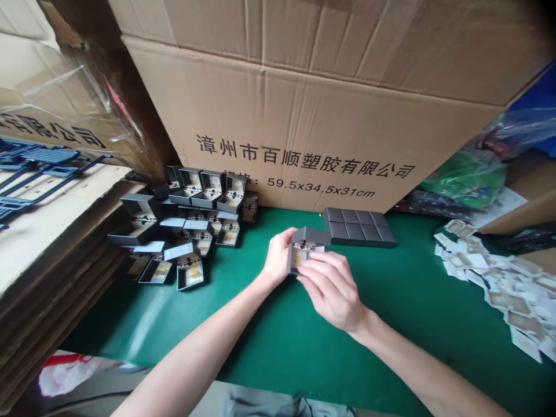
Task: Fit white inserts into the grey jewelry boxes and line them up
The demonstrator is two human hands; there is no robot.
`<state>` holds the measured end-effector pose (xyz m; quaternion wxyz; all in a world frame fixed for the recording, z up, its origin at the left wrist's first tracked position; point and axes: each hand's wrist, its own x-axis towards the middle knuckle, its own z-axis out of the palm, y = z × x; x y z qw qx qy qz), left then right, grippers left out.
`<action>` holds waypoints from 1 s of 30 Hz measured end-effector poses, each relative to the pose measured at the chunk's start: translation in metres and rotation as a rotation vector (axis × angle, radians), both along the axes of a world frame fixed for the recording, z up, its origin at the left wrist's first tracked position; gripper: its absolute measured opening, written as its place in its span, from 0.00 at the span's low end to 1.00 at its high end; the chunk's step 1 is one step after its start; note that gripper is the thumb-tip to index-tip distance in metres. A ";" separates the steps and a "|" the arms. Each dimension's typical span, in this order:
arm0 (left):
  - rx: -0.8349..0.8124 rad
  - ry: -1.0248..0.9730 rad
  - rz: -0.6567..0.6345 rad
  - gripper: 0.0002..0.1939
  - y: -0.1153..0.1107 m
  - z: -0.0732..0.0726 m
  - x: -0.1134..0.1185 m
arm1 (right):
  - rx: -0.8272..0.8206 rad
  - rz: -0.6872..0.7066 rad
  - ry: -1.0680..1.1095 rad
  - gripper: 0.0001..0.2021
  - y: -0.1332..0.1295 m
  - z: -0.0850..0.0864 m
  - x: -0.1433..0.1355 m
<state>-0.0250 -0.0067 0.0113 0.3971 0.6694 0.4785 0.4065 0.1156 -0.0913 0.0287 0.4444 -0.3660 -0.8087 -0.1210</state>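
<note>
A small dark grey box (311, 236) with its lid raised is held above the green table. My left hand (278, 255) grips it from the left side, fingers partly hidden behind it. My right hand (332, 286) is at the box's open front, its fingertips at the light insert inside; whether they pinch anything is too small to tell. Open dark boxes with light inserts (190, 273) stand in a group on the left. Behind my right hand lies a block of closed dark boxes (360, 226) in rows.
A large cardboard carton (304, 116) stands behind the green table (260, 341). White and beige pieces (508, 284) are heaped at the right. Stacked cardboard (56, 231) with blue racks (39, 168) borders the left. Plastic bags (469, 174) lie at the back right.
</note>
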 end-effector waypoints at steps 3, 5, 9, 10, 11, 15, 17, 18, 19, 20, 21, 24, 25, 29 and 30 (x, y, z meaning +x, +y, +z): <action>-0.232 -0.164 -0.112 0.16 0.006 0.006 0.005 | -0.071 -0.086 -0.026 0.18 -0.011 -0.014 0.031; -0.426 -0.266 -0.239 0.19 0.004 0.011 0.008 | -0.108 -0.102 -0.013 0.17 -0.015 -0.019 0.043; -0.514 -0.280 -0.438 0.25 -0.004 0.019 0.012 | -0.181 -0.045 0.031 0.15 -0.012 -0.023 0.053; -0.506 -0.277 -0.456 0.26 -0.006 0.020 0.012 | -0.204 -0.010 0.039 0.15 -0.010 -0.023 0.054; -0.500 -0.281 -0.462 0.26 -0.007 0.021 0.012 | -0.232 0.023 0.047 0.15 -0.007 -0.024 0.055; -0.503 -0.237 -0.519 0.27 -0.005 0.024 0.012 | -0.260 0.074 0.098 0.13 -0.001 -0.022 0.057; -0.491 -0.213 -0.515 0.25 -0.004 0.024 0.013 | -0.237 0.094 0.093 0.12 -0.002 -0.018 0.057; -0.493 -0.211 -0.509 0.24 -0.003 0.024 0.013 | -0.210 0.094 0.098 0.12 -0.002 -0.015 0.058; -0.498 -0.218 -0.492 0.23 -0.002 0.022 0.014 | -0.171 0.080 0.109 0.12 -0.002 -0.013 0.061; -0.505 -0.233 -0.470 0.22 -0.001 0.021 0.014 | -0.123 0.047 0.124 0.12 -0.002 -0.010 0.066; -0.516 -0.251 -0.436 0.20 0.000 0.019 0.015 | -0.070 -0.010 0.145 0.12 0.000 -0.008 0.074; -0.553 -0.288 -0.374 0.19 0.001 0.014 0.016 | -0.022 -0.322 0.156 0.11 0.009 -0.010 0.115; -0.563 -0.296 -0.367 0.19 0.001 0.014 0.016 | -0.064 -0.475 0.169 0.11 0.012 -0.014 0.132; -0.555 -0.288 -0.340 0.18 0.001 0.015 0.017 | -0.362 -0.984 0.167 0.20 0.020 -0.036 0.198; -0.549 -0.282 -0.334 0.18 0.001 0.016 0.018 | -0.418 -1.069 0.164 0.21 0.021 -0.042 0.210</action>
